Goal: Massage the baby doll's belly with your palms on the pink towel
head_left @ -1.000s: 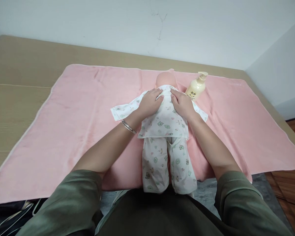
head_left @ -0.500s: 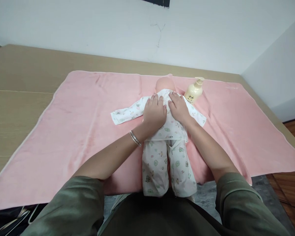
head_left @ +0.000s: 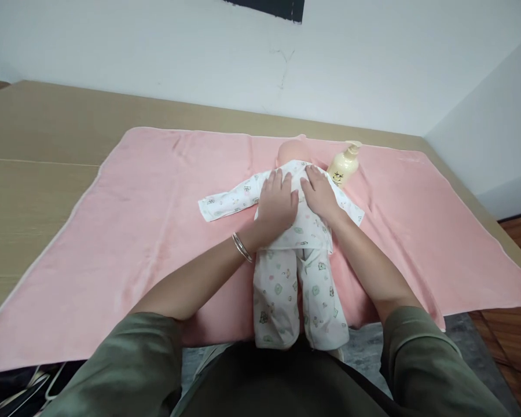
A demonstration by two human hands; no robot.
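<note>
A baby doll (head_left: 295, 152) lies on a pink blanket (head_left: 191, 191), its bald head pointing away from me and no face showing. It wears a white printed top (head_left: 306, 231) and matching trousers (head_left: 276, 298); the legs reach the table's near edge. My left hand (head_left: 278, 202) rests flat on the left side of the doll's upper body, fingers stretched toward its shoulder. On the right side my right hand (head_left: 320, 194) lies flat in the same way. Neither hand grips anything. A silver bangle (head_left: 242, 247) circles my left wrist.
A cream pump bottle (head_left: 344, 165) lies tilted on the blanket beside the doll's right-hand shoulder. The wooden table (head_left: 47, 124) meets a white wall (head_left: 178, 52) at the back. Dark items (head_left: 21, 388) sit below the table's edge at lower left.
Both hands stay flat on the doll's upper body, with hardly any shift. The whole view has tilted slightly, so everything sits a little lower in the picture.
</note>
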